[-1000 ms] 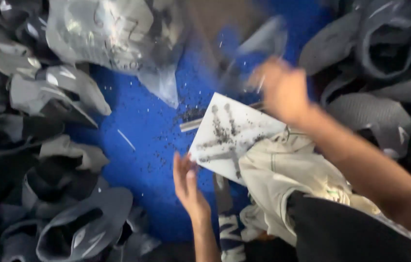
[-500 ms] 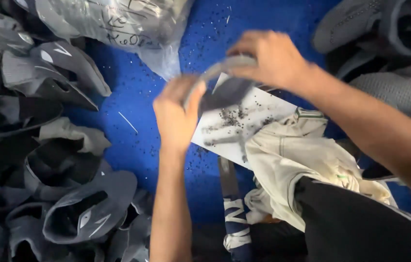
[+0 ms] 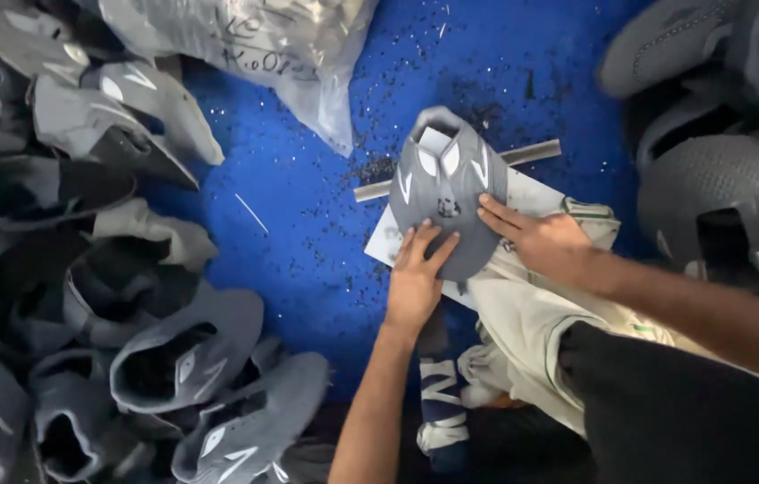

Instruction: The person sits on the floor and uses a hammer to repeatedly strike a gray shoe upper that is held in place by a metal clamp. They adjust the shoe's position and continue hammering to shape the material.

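Observation:
A grey shoe upper [image 3: 445, 199] lies flattened on a white board [image 3: 387, 240] over the blue floor. My left hand [image 3: 419, 278] presses its near edge with the fingers spread. My right hand [image 3: 542, 240] rests flat on its right side. A thin metal bar [image 3: 532, 153] sticks out from under the upper at both sides. Neither hand grips anything; both lie palm down on the fabric.
Piles of grey shoe uppers [image 3: 83, 296] crowd the left side, and more of these grey uppers [image 3: 720, 170] lie at the right. A clear plastic bag [image 3: 254, 45] lies at the top. Cream cloth [image 3: 532, 323] covers my lap. Dark specks litter the blue floor [image 3: 307, 224].
One second ago my right hand was raised and blurred, the board bare. Then both hands brought the upper down; now it lies flat on the board under both palms.

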